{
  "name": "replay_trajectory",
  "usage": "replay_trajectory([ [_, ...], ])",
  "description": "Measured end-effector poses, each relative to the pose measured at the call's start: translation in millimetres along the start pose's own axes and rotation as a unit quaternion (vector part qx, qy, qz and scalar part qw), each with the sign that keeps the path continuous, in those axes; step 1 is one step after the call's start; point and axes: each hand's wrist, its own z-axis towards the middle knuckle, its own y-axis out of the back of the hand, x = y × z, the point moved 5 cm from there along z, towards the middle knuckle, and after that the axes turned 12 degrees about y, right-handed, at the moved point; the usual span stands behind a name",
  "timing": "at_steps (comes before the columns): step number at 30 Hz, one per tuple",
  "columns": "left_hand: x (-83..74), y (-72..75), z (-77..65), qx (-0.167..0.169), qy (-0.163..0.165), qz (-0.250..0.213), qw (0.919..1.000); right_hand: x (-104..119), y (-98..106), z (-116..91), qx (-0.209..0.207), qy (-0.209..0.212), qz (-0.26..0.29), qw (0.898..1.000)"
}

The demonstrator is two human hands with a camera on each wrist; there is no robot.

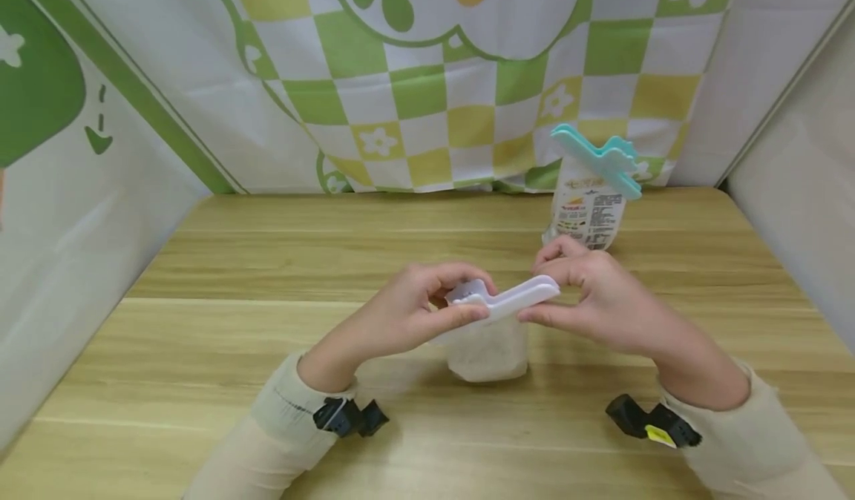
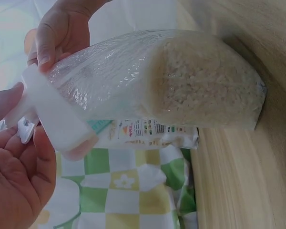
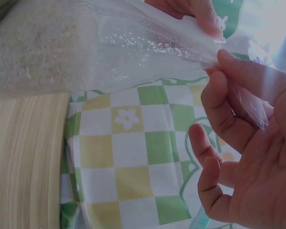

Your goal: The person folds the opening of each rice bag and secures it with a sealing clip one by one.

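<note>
A clear plastic bag of rice [image 1: 487,355] stands on the table in front of the person. My left hand [image 1: 414,311] pinches a pale lilac bag clip [image 1: 521,297] by its handle, thumb on the near side. The clip lies slantwise across the upper part of the bag [image 2: 195,81], its long bars pointing toward the right hand. In the right wrist view, my right hand [image 3: 262,129] pinches the bag's gathered top edge between thumb and index finger, the other fingers loosely bent. Loose film [image 3: 250,102] sticks out past that grip.
Behind the right hand stands a second, printed bag [image 1: 588,218], with a teal clip [image 1: 601,160] across its top. A checkered cloth [image 1: 467,99] hangs at the wooden table's [image 1: 267,262] back edge. White panels [image 1: 133,136] flank both sides.
</note>
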Motion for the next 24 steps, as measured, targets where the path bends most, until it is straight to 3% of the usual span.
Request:
replay_trajectory([
  [6, 3.3, 2.7, -0.1, 0.009, 0.022, 0.026, 0.9994, -2.3, 1.8, 0.1, 0.008, -0.015, 0.004, 1.0],
  [13, 13.0, 5.0, -0.7, 0.011, 0.048, 0.035, 0.9982, -3.3, 4.5, -0.6, 0.006, 0.001, -0.005, 1.0],
  [20, 20.3, 6.1, -4.3, 0.002, 0.064, 0.038, 0.9972, -7.1, 4.7, -11.7, 0.017, -0.059, 0.003, 0.998],
  [24, 23.9, 7.7, -8.8, -0.013, 0.079, 0.045, 0.9958, -11.5, 0.3, -16.0, 0.016, -0.07, 0.0, 0.997],
])
